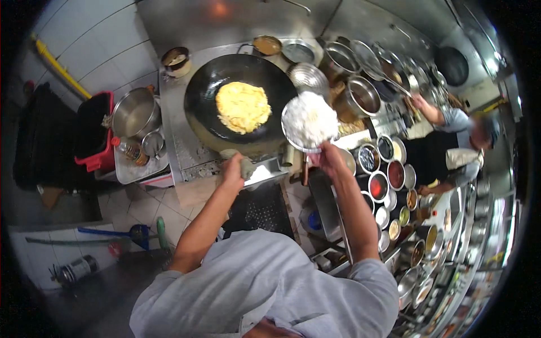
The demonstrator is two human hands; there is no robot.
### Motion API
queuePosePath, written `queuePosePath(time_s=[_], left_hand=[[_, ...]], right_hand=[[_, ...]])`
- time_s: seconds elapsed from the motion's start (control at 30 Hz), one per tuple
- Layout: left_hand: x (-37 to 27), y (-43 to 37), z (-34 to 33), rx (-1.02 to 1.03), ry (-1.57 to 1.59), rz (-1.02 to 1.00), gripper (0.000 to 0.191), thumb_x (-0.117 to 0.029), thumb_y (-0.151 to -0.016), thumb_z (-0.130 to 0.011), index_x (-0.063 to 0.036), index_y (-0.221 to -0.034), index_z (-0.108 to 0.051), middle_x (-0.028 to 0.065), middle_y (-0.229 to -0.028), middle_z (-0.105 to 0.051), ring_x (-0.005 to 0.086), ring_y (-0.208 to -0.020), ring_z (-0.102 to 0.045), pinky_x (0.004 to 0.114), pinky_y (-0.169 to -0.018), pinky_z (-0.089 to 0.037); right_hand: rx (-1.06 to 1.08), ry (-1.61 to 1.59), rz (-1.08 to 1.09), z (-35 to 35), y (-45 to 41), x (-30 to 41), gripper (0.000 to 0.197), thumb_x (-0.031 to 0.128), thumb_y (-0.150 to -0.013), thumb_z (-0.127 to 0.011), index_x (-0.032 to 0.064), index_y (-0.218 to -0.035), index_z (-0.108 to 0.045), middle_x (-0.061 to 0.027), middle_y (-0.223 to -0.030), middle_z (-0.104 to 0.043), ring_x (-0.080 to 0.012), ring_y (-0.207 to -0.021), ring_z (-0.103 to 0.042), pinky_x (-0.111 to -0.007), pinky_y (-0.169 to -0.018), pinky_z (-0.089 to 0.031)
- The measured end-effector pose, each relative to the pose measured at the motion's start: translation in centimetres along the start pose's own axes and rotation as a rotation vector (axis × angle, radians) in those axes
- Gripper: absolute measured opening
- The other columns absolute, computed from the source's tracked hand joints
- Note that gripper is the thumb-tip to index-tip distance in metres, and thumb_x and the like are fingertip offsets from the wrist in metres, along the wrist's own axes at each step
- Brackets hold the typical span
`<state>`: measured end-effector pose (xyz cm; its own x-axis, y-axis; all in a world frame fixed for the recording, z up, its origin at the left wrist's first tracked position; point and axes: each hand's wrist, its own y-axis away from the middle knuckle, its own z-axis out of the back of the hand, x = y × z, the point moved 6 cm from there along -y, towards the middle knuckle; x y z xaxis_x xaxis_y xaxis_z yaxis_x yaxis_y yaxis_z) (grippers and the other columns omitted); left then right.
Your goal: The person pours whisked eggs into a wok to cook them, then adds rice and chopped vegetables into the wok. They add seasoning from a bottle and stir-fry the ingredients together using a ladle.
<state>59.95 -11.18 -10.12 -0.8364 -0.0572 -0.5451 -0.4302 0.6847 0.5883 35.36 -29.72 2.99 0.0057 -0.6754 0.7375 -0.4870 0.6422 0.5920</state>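
A yellow sheet of cooked egg (243, 107) lies in a large black wok (200, 91) on the steel range. My left hand (233, 169) is closed on a folded cloth (247, 167) at the wok's near rim; whether a handle is under the cloth is hidden. My right hand (329, 159) grips the near edge of a bowl (291, 137) heaped with white rice (312, 118), held just right of the wok. The bowl is tilted slightly, and the rice is all in it.
Steel pots (362, 95) and a perforated ladle (308, 78) crowd the right of the wok. Seasoning containers (378, 186) stand right of my right arm. A co-worker (458, 126) holds a strainer farther right. At left are a steel pot (135, 112) and a bottle (131, 151) on a tray.
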Motion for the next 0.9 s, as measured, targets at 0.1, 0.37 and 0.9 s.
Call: queuePosePath(time_s=[0.1, 0.37, 0.9], left_hand=[[-0.4, 0.1, 0.4, -0.008, 0.002, -0.003, 0.017, -0.019, -0.086, -0.054, -0.0024, -0.086, -0.054, 0.0098, -0.073, -0.056, 0.0240, -0.058, -0.058, 0.040, -0.046, -0.047], [-1.8, 2.2, -3.5, -0.083, -0.060, -0.125, 0.013, -0.013, -0.079, -0.059, -0.0038, -0.087, -0.056, 0.0084, -0.078, -0.058, 0.0237, -0.066, -0.061, 0.040, -0.058, -0.052], [-0.4, 1.2, -4.3, 0.169, 0.032, 0.150, 0.010, -0.020, -0.073, -0.060, -0.0131, -0.079, -0.055, 0.0039, -0.075, -0.057, 0.0216, -0.064, -0.057, 0.036, -0.054, -0.048]], right_hand=[[-0.028, 0.460, 0.201, -8.1, -7.3, 6.7, 0.026, 0.010, -0.086, -0.042, -0.0136, -0.091, -0.053, -0.0180, -0.079, -0.064, -0.0289, -0.067, -0.069, -0.032, -0.049, -0.051], [-0.491, 2.109, 1.058, -20.0, -18.0, 2.5, 0.051, 0.011, -0.086, -0.048, -0.0181, -0.127, -0.043, -0.0165, -0.075, -0.065, -0.0221, -0.058, -0.066, -0.035, -0.046, -0.053], [-0.797, -0.400, 0.583, 15.1, 21.3, -11.0, 0.032, 0.013, -0.089, -0.040, -0.0106, -0.109, -0.050, -0.0196, -0.079, -0.066, -0.0191, -0.058, -0.061, -0.031, -0.055, -0.049]])
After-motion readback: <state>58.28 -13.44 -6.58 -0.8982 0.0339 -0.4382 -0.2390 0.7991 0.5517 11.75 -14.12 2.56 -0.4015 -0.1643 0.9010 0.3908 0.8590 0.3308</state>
